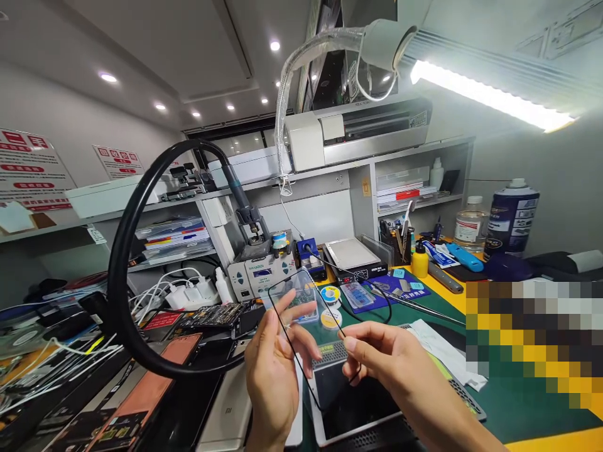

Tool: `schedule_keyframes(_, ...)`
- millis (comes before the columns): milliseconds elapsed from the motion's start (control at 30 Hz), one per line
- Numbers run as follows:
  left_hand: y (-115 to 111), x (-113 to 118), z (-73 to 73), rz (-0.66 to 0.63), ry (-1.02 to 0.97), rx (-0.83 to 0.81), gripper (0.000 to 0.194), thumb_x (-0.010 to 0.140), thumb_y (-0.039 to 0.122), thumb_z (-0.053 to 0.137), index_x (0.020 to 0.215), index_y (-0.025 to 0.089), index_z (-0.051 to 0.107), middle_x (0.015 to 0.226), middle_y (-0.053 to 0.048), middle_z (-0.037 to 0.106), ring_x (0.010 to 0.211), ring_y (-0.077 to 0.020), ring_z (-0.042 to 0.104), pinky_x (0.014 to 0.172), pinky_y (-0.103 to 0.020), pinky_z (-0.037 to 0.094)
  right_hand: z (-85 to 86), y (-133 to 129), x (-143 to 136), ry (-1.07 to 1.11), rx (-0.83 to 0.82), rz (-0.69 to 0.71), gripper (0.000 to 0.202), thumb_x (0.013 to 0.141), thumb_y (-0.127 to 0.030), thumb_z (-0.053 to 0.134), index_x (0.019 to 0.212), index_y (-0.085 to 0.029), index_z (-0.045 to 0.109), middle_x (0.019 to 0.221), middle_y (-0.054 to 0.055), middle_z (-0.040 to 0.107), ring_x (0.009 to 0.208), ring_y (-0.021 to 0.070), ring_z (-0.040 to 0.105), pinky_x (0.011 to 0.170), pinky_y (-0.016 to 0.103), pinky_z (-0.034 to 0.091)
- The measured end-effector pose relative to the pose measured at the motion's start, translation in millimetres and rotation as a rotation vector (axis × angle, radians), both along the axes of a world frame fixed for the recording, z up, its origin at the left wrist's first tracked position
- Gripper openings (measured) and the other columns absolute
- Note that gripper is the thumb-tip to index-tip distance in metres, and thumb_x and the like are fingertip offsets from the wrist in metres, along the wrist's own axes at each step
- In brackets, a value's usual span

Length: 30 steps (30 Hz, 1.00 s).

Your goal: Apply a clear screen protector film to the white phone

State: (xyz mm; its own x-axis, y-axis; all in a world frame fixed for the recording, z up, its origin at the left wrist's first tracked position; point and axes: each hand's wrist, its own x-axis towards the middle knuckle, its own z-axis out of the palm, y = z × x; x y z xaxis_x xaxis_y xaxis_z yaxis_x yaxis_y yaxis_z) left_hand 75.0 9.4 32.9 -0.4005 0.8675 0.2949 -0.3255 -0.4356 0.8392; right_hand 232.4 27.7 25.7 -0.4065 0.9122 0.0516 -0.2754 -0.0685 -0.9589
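Glass screen panel (308, 326) pinched by both hands (271, 376), (381, 361), pen cup (398, 242) holding tools.

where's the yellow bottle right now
In the head view the yellow bottle stands right of centre at the back of the bench, beside the tool holder and left of the blue tool.

We read little with certainty: the white device (230, 411) at near centre-left bears a small "mi" logo. Red characters on the far-left wall signs (28, 169), print on the blue spray can (513, 216) at far right, and the soldering station's (261, 273) label are illegible.
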Motion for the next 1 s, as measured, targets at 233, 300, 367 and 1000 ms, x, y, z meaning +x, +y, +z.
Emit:
schedule_keyframes(233,1.3,3.2,1.2,0.071,0.016,-0.003,0.046,0.094,0.044,0.05,0.118,0.007,0.061,0.103,-0.02,0.074,0.044,-0.0143,0.06,0.031,-0.022,0.036,-0.1,2.2,0.9,0.225,-0.134,0.103,0.027,0.072,-0.035,0.083,0.084,-0.013,0.073,0.082,0.004,0.064,0.069,0.0136,0.058,0.07,0.026,0.045)
schedule_keyframes(300,1.2,4.4,1.3,0.087,0.02,-0.006,0.047,0.093,0.045,0.052,0.118,0.007,0.061,0.104,-0.02,0.074,0.045,-0.0142,0.061,0.032,-0.022,0.037,-2.3,4.4,0.7,0.285,-0.175,0.149,0.025,0.071,-0.031,0.083,0.083,-0.011,0.074,0.081,0.004,0.063,0.069,0.0132,0.057,0.071,0.025,0.044)
schedule_keyframes(367,1.0,5.4,1.1,0.094,0.004,-0.003,0.048,0.092,0.046,0.054,0.118,0.007,0.062,0.103,-0.019,0.074,0.046,-0.0144,0.062,0.032,-0.022,0.038,-4.6,6.3,0.4,0.321,-0.206,0.188,0.022,0.071,-0.028,0.083,0.083,-0.011,0.075,0.078,0.004,0.061,0.068,0.0123,0.056,0.07,0.024,0.043)
schedule_keyframes(1000,0.6,3.5,-0.8,0.206,0.071,-0.009,0.047,0.094,0.045,0.051,0.118,0.006,0.06,0.112,-0.023,0.072,0.06,-0.021,0.071,0.035,-0.025,0.048,4.0,-7.8,1.5,-0.119,0.096,-0.086,0.041,0.078,-0.054,0.071,0.097,-0.018,0.072,0.071,0.003,0.069,0.073,0.0206,0.059,0.073,0.03,0.044)
